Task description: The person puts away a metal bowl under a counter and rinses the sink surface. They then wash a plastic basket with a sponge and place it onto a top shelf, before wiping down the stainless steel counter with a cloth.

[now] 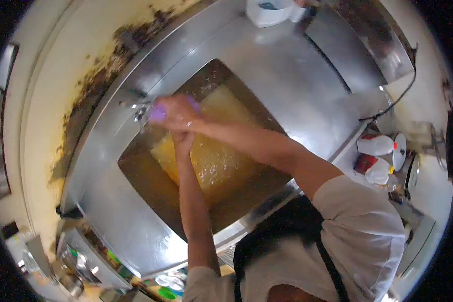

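My right hand (175,111) is closed around a crumpled purple thing (158,111), perhaps a cloth, that shows on both sides of the fingers. Pressed up under it is my left hand (182,138), its fingers mostly hidden behind the right one. Both hands are together above the back left part of a metal sink basin (151,186), close beside the faucet (140,108). Below my forearms, a large yellowish flat shape (219,166) shows in the basin, with water and bubbles over it.
Steel counter (282,65) surrounds the basin. A white container (269,12) stands at the far end. White jugs (375,145) with red and yellow caps sit at the right. The wall (80,90) behind the faucet has dark stains. A black cord (402,95) hangs at the right.
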The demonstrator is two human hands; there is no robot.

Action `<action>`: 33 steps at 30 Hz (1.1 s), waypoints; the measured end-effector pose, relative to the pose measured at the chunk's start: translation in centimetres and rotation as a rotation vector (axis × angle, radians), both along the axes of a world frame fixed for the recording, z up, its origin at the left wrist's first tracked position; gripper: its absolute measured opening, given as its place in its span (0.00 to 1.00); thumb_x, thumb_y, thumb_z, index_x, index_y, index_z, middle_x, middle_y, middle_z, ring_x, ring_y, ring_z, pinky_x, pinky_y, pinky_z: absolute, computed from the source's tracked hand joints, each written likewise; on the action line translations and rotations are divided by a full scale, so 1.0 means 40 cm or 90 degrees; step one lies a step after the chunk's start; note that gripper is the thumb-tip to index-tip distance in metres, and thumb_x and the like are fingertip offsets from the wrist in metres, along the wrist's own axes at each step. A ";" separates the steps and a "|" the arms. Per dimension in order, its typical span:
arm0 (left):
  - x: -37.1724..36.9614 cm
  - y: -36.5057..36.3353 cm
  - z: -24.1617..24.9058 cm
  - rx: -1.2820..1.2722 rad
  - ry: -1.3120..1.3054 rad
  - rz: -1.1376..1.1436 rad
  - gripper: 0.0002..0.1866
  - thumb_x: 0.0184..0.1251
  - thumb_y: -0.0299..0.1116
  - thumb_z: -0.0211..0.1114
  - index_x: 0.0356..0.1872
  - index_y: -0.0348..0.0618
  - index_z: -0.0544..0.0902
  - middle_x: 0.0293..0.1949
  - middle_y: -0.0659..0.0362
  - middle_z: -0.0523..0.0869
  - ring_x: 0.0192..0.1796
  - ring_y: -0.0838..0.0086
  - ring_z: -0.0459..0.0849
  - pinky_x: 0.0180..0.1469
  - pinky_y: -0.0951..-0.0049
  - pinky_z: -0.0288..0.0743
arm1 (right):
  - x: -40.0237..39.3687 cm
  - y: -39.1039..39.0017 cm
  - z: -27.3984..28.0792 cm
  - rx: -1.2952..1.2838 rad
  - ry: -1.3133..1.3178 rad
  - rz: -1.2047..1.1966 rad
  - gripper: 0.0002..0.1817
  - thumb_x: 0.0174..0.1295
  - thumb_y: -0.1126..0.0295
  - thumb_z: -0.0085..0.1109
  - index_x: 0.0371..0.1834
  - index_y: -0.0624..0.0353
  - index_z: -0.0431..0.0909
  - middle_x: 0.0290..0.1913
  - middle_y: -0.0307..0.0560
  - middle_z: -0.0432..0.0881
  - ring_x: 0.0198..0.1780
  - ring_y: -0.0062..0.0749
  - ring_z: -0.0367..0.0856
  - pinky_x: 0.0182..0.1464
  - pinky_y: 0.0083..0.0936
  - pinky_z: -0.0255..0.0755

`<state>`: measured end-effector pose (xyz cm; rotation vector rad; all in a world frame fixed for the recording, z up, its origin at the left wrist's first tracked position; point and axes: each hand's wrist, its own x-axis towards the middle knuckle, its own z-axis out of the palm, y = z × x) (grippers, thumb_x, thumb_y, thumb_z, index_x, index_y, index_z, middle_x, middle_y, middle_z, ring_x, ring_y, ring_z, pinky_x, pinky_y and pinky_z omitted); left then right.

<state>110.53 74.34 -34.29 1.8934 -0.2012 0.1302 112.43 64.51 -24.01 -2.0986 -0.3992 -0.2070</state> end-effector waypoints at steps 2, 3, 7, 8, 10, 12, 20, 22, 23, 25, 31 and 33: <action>-0.012 -0.019 0.018 -0.080 0.026 0.066 0.23 0.51 0.28 0.69 0.51 0.36 0.78 0.46 0.52 0.84 0.47 0.62 0.82 0.53 0.64 0.77 | -0.057 0.007 0.063 0.013 0.102 0.104 0.32 0.45 0.45 0.70 0.44 0.61 0.78 0.42 0.57 0.83 0.45 0.52 0.81 0.49 0.41 0.73; -0.016 -0.027 0.029 -0.125 0.042 0.099 0.23 0.51 0.27 0.69 0.51 0.36 0.78 0.46 0.52 0.84 0.47 0.62 0.82 0.53 0.64 0.77 | -0.081 -0.002 0.057 0.122 0.122 0.054 0.31 0.45 0.46 0.71 0.44 0.60 0.79 0.41 0.55 0.82 0.46 0.49 0.80 0.52 0.41 0.71; 0.009 -0.076 0.082 -0.267 0.098 0.197 0.21 0.51 0.24 0.66 0.50 0.34 0.78 0.46 0.51 0.84 0.47 0.63 0.82 0.53 0.66 0.77 | -0.080 -0.046 0.023 0.536 0.216 -0.298 0.28 0.47 0.50 0.72 0.45 0.57 0.79 0.41 0.49 0.82 0.45 0.42 0.79 0.52 0.37 0.71; 0.022 -0.083 0.093 -0.287 0.111 0.214 0.20 0.51 0.23 0.66 0.49 0.34 0.78 0.46 0.51 0.83 0.47 0.63 0.82 0.52 0.66 0.77 | -0.056 -0.071 -0.028 0.560 0.179 -0.404 0.27 0.50 0.50 0.71 0.46 0.57 0.79 0.43 0.49 0.82 0.45 0.41 0.80 0.51 0.37 0.73; 0.045 -0.097 0.112 -0.310 0.123 0.237 0.20 0.51 0.21 0.65 0.49 0.33 0.78 0.46 0.51 0.83 0.46 0.64 0.82 0.52 0.67 0.77 | -0.039 -0.121 -0.109 0.717 0.305 -0.391 0.22 0.57 0.54 0.66 0.49 0.58 0.78 0.45 0.47 0.83 0.47 0.35 0.80 0.52 0.32 0.73; 0.048 -0.111 0.120 -0.300 0.114 0.242 0.19 0.51 0.20 0.64 0.48 0.32 0.78 0.46 0.50 0.83 0.46 0.65 0.82 0.52 0.67 0.77 | -0.047 -0.120 -0.181 0.935 0.451 -0.309 0.19 0.62 0.57 0.62 0.50 0.58 0.78 0.46 0.45 0.83 0.47 0.31 0.80 0.53 0.30 0.74; -0.063 0.042 0.134 -0.244 0.228 0.042 0.26 0.55 0.29 0.61 0.58 0.36 0.71 0.53 0.52 0.78 0.54 0.62 0.79 0.58 0.62 0.74 | 0.053 -0.126 -0.158 0.664 0.362 0.050 0.24 0.61 0.53 0.62 0.52 0.58 0.78 0.48 0.43 0.84 0.46 0.33 0.82 0.57 0.34 0.73; -0.123 0.025 0.215 -0.663 0.463 -0.138 0.28 0.56 0.38 0.63 0.58 0.38 0.71 0.53 0.53 0.78 0.55 0.60 0.79 0.58 0.60 0.75 | 0.067 -0.114 -0.080 0.334 0.342 0.157 0.24 0.57 0.54 0.66 0.52 0.58 0.78 0.48 0.44 0.84 0.46 0.32 0.82 0.55 0.34 0.74; -0.121 0.031 0.200 -0.715 0.438 -0.116 0.28 0.57 0.41 0.61 0.57 0.38 0.71 0.53 0.53 0.78 0.55 0.60 0.79 0.58 0.59 0.75 | 0.066 -0.103 -0.062 0.169 0.326 0.207 0.24 0.56 0.55 0.67 0.52 0.57 0.78 0.48 0.44 0.84 0.46 0.32 0.83 0.54 0.33 0.75; -0.074 0.030 0.105 -0.819 0.379 -0.075 0.28 0.60 0.48 0.59 0.56 0.39 0.72 0.53 0.53 0.78 0.55 0.59 0.79 0.56 0.57 0.76 | 0.043 -0.068 -0.094 0.310 0.373 0.194 0.24 0.55 0.57 0.68 0.52 0.57 0.78 0.47 0.44 0.84 0.46 0.32 0.82 0.52 0.32 0.76; -0.003 0.040 -0.010 -0.594 0.246 0.162 0.20 0.63 0.41 0.54 0.50 0.38 0.76 0.45 0.52 0.82 0.45 0.59 0.82 0.50 0.57 0.79 | -0.042 -0.039 -0.114 0.754 0.471 0.002 0.17 0.57 0.59 0.66 0.45 0.56 0.81 0.40 0.42 0.84 0.43 0.33 0.81 0.48 0.33 0.76; 0.010 -0.029 0.124 -0.447 0.213 0.272 0.18 0.60 0.37 0.57 0.48 0.37 0.77 0.43 0.53 0.83 0.42 0.58 0.83 0.48 0.59 0.79 | -0.024 -0.055 -0.095 0.853 0.496 -0.083 0.16 0.59 0.60 0.64 0.45 0.57 0.81 0.41 0.43 0.84 0.45 0.34 0.81 0.50 0.35 0.76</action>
